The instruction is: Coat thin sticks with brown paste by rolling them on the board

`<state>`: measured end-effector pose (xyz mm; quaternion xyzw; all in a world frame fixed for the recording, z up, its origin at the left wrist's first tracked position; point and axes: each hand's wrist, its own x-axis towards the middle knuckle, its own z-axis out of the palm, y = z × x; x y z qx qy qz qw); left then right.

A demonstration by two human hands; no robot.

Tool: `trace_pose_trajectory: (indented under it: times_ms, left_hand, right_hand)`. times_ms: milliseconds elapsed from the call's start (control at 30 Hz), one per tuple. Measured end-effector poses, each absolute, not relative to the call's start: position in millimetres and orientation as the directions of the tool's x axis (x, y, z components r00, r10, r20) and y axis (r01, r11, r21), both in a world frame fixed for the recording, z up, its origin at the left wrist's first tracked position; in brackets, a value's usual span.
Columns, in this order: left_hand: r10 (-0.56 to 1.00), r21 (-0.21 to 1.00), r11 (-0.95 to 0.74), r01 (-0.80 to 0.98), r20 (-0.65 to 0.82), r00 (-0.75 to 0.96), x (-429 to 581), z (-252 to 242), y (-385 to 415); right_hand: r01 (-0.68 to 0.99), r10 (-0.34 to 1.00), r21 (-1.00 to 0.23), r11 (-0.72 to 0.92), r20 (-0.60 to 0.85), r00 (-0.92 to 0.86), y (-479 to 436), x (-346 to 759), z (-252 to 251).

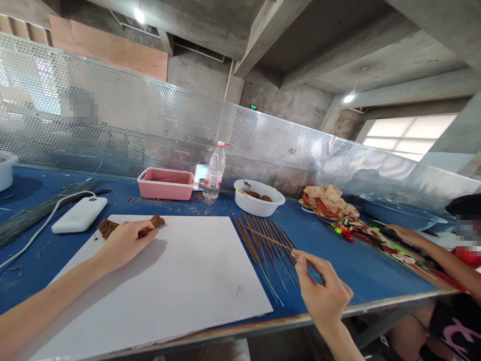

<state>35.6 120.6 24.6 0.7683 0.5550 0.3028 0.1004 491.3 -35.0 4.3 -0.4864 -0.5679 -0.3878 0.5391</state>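
My left hand [126, 240] is over the far left part of a white board [188, 271], its fingers closed on a brown clay lump [158, 220]. Another brown lump [107, 228] lies beside that hand at the board's edge. My right hand [323, 286] pinches one end of a thin brown stick [268, 238] between thumb and fingertips, and the stick points left over a spread of similar brown-coated sticks [259, 245]. These lie on the blue table right of the board, bare wire ends toward me.
Behind the board stand a pink planter [165, 185], a clear bottle [216, 173] and a white bowl [259, 198] with brown lumps. At left are a white power bank [79, 214] and thin wires. A person's arm [432, 250] reaches over colourful items at right.
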Motion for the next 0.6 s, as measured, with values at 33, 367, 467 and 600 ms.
trace_pose_trajectory:
  times_ms: [33,367,467,600]
  left_hand:
    - [0.915,0.488,-0.365,0.793,0.346,0.208,35.5,24.7,120.5]
    - [0.905,0.548,-0.405,0.732,0.355,0.235,37.3,22.8,121.3]
    - [0.89,0.556,-0.446,0.701,0.36,0.281,39.9,22.3,119.1]
    - [0.89,0.551,-0.45,0.703,0.337,0.306,43.4,21.3,115.6]
  right_hand:
    - [0.968,0.147,-0.093,0.235,0.987,0.059,-36.1,492.6,1.6]
    - [0.953,0.065,0.013,0.302,0.997,-0.035,-47.1,477.8,19.9]
    - [0.925,0.047,0.102,0.366,0.991,-0.127,-57.0,459.4,27.9]
    - [0.875,0.169,0.126,0.468,0.959,-0.229,-74.6,422.6,16.8]
